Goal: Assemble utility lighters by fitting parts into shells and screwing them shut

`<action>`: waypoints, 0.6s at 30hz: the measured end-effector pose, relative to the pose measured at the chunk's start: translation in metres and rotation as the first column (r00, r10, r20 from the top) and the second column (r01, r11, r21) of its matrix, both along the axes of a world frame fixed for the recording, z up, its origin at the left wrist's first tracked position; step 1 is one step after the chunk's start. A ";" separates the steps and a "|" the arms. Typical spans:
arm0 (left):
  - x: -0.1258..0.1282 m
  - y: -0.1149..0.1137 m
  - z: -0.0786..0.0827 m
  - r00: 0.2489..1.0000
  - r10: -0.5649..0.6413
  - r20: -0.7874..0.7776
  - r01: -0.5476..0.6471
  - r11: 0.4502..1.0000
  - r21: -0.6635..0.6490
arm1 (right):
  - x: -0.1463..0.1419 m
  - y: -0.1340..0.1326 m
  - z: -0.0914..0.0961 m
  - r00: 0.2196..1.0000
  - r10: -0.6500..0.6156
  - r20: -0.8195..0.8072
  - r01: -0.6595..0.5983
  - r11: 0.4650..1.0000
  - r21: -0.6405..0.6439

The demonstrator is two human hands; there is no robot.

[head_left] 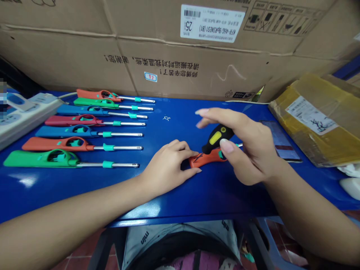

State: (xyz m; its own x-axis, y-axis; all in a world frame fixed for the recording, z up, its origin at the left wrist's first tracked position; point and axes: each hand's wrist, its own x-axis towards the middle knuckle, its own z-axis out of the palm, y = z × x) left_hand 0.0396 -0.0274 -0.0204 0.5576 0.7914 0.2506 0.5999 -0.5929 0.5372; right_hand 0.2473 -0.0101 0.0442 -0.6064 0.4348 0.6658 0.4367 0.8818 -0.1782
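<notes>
- Left hand: thumb and forefinger pinching butt of orange lighter; lighter lies on worktop between both hands, front part mostly hidden by right hand.
- Right hand: thumb against black-and-yellow tool handle, leading fingers spread; other fingers and tool shaft hidden.
- Left of left fingers: seven lighters, rowed.
- Right of right fingers: taped carton, contents not visible.
- Beyond fingers: large cardboard box, top cut off.
</notes>
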 end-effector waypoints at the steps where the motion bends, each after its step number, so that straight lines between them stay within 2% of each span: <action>1: 0.000 0.000 0.000 1.000 -0.001 0.004 0.001 1.000 0.002 | 0.000 -0.001 0.000 1.000 0.016 -0.002 -0.016 0.999 -0.038; 2: 0.000 0.000 -0.001 1.000 -0.001 0.004 0.001 1.000 0.003 | 0.000 -0.001 0.000 1.000 0.018 -0.001 -0.018 0.999 -0.036; 6: -0.001 0.000 -0.002 1.000 0.013 -0.017 -0.013 1.000 0.011 | -0.001 -0.001 -0.001 0.998 -0.056 0.007 0.054 0.989 0.139; 8: -0.001 0.000 -0.002 1.000 0.009 -0.017 -0.008 1.000 0.014 | -0.002 0.000 0.000 0.998 -0.056 0.007 0.055 0.994 0.093; 12: -0.001 0.000 -0.002 1.000 0.000 -0.008 0.000 1.000 0.009 | -0.003 0.000 0.000 0.998 -0.009 -0.058 0.003 0.995 -0.103; 14: -0.001 0.000 -0.002 1.000 0.002 -0.011 -0.002 1.000 0.016 | -0.003 0.001 -0.002 0.995 -0.005 -0.096 -0.001 0.998 -0.062; 17: 0.000 0.000 -0.002 1.000 0.014 -0.016 -0.014 0.999 0.033 | -0.005 0.001 -0.004 0.993 -0.018 -0.118 0.027 0.997 0.074; 18: 0.000 0.000 -0.002 1.000 0.017 -0.016 -0.016 0.999 0.034 | -0.005 0.001 -0.005 0.994 -0.024 -0.111 0.033 0.997 0.075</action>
State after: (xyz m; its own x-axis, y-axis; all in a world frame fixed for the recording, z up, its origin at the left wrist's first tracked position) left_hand 0.0397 -0.0277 -0.0227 0.5488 0.7917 0.2683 0.6183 -0.6004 0.5071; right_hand 0.2420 -0.0093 0.0392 -0.5158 0.3959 0.7597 0.4436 0.8821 -0.1585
